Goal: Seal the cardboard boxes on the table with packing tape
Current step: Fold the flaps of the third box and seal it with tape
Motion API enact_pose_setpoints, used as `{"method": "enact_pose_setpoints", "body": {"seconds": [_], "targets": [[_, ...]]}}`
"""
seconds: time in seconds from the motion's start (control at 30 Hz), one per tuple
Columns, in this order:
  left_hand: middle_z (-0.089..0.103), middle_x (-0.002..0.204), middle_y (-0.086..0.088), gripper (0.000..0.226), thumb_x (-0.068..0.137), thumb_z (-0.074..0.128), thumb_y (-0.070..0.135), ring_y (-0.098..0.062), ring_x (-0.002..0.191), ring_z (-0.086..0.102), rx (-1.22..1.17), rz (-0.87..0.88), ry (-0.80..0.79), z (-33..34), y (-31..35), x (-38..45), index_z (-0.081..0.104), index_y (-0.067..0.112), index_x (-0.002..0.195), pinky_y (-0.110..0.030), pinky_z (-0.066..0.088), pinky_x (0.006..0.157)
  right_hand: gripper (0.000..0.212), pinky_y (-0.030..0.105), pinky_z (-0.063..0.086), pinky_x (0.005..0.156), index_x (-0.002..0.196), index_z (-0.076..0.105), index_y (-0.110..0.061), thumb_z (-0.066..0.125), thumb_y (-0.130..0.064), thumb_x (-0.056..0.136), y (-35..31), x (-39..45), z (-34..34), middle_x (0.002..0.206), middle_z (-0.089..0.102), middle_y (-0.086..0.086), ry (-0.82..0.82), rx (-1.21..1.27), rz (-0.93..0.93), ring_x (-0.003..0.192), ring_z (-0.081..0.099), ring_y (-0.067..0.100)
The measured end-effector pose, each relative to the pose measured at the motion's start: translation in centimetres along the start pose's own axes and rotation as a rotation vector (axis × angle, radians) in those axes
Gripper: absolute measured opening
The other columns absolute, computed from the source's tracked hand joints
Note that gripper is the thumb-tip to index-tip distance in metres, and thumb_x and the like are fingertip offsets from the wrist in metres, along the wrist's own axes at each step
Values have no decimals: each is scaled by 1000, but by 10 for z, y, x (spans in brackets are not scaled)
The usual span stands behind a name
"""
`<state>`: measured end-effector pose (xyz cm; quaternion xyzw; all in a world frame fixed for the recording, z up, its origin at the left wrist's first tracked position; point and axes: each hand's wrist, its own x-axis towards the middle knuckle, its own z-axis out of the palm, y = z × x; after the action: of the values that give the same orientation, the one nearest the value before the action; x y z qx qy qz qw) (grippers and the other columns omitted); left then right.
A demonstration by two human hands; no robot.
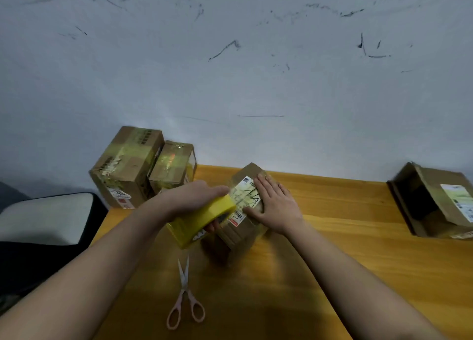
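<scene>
A small cardboard box (238, 231) with a white shipping label lies in the middle of the wooden table (358, 250). My right hand (275, 204) presses flat on its top, fingers straight. My left hand (197, 199) grips a yellow roll of packing tape (199, 219) against the box's left side. Two taped boxes stand at the table's back left, a larger one (125, 168) and a smaller one (171, 167). An open box (435, 201) with loose flaps lies at the far right.
Pink-handled scissors (185, 293) lie shut on the table in front of the box, blades pointing away from me. A dark chair with a pale cushion (46, 219) stands left of the table. A scuffed white wall (230, 71) runs right behind the table.
</scene>
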<state>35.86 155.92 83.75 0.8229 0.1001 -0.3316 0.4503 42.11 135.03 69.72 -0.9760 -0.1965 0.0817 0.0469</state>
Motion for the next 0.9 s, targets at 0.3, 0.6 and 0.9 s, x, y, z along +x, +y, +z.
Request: {"method": "enact_pose_setpoints", "body": {"seconds": [0.3, 0.6, 0.9], "targets": [[60, 82, -5, 51, 99, 35, 52, -6, 51, 63, 390, -145, -13, -8, -16, 17, 53, 5, 105, -17, 48, 48, 89, 36, -2, 121, 155, -4, -25, 27, -75, 88, -2, -1, -3, 162, -6, -5, -14, -9, -5, 148, -10, 12], [53, 113, -12, 63, 97, 32, 56, -27, 100, 57, 410, -229, -46, 2, -44, 30, 46, 4, 129, -37, 47, 93, 83, 36, -3, 121, 154, -4, -28, 27, -71, 91, -1, 1, 0, 162, -7, -6, -15, -19, -18, 148, -11, 12], [58, 104, -10, 59, 98, 35, 54, -20, 85, 60, 285, -250, -56, 10, -74, 40, 47, 3, 124, -29, 50, 77, 80, 35, 0, 121, 154, 17, -26, 7, -55, 80, -10, 3, -1, 162, 11, -6, 69, 115, 33, 149, 1, 11]]}}
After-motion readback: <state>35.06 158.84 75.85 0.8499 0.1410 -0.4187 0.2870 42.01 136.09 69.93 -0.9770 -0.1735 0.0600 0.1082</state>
